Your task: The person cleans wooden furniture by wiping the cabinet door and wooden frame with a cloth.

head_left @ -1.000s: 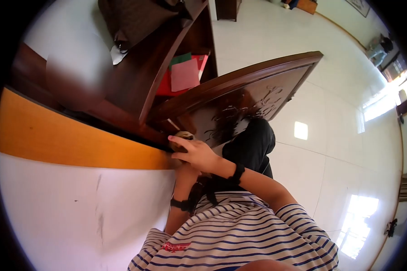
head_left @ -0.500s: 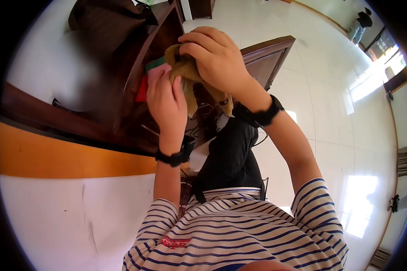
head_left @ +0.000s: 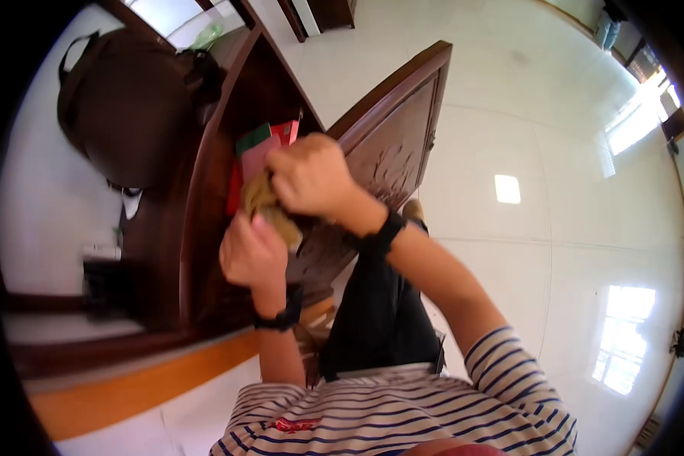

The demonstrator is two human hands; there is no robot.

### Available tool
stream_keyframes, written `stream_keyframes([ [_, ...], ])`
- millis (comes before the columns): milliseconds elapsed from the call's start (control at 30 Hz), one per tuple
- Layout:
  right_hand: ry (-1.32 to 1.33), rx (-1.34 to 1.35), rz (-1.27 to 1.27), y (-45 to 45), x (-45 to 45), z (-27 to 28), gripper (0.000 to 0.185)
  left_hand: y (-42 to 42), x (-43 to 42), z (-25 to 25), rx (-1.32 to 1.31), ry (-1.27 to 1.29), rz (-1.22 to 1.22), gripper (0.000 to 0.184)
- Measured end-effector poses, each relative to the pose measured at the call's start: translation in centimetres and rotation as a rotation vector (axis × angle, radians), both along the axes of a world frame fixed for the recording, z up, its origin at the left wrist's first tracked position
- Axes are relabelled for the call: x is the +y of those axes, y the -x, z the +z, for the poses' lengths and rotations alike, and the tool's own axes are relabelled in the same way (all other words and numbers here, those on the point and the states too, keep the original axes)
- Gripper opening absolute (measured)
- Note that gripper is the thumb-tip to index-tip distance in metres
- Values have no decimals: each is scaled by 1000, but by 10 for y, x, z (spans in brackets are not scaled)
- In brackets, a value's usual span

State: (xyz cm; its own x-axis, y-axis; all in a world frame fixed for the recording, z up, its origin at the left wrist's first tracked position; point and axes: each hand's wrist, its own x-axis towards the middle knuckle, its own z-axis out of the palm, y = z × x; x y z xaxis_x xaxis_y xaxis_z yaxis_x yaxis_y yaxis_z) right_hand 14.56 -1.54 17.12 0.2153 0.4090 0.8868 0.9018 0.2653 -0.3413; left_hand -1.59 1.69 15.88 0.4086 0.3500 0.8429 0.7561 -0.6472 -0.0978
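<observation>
An olive-brown cloth (head_left: 260,196) is bunched between my two hands, in front of a dark wooden cabinet (head_left: 197,205). My left hand (head_left: 252,251) is closed on its lower left part. Fingers curled, my right hand (head_left: 311,175) grips the upper right side; it is slightly blurred. A short end of the cloth hangs beneath the right hand. Just beyond the hands, inside the cabinet, are a pink item (head_left: 258,156), a green item (head_left: 252,140) and a red item (head_left: 285,131), partly covered by the hands and cloth.
The carved cabinet door (head_left: 395,137) stands open to the right of my hands. A dark backpack (head_left: 129,106) rests on top at the left, with a black object (head_left: 106,285) nearer me. Pale tiled floor (head_left: 494,304) extends right; a person (head_left: 608,29) is far off.
My view has shifted, showing more of the cabinet top and backpack. The cloth is more bunched, with less hanging down. My right hand has turned into a fist-like grip.
</observation>
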Motion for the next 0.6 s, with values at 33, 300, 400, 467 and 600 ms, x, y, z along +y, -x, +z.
stream_keyframes([
  [33,19,6,23,-8,-11,3,13,-9,-16,6,-6,-13,-14,35],
  [300,-34,83,308,-32,-4,-5,29,-16,-40,2,-126,253,79,52],
  [400,43,37,351,-37,-3,1,38,-19,-39,9,-232,374,119,53],
  [467,153,59,402,-40,-8,11,39,-13,-43,22,-232,749,46,51],
  [600,310,88,447,-48,-16,37,40,16,-38,9,-23,529,35,51],
])
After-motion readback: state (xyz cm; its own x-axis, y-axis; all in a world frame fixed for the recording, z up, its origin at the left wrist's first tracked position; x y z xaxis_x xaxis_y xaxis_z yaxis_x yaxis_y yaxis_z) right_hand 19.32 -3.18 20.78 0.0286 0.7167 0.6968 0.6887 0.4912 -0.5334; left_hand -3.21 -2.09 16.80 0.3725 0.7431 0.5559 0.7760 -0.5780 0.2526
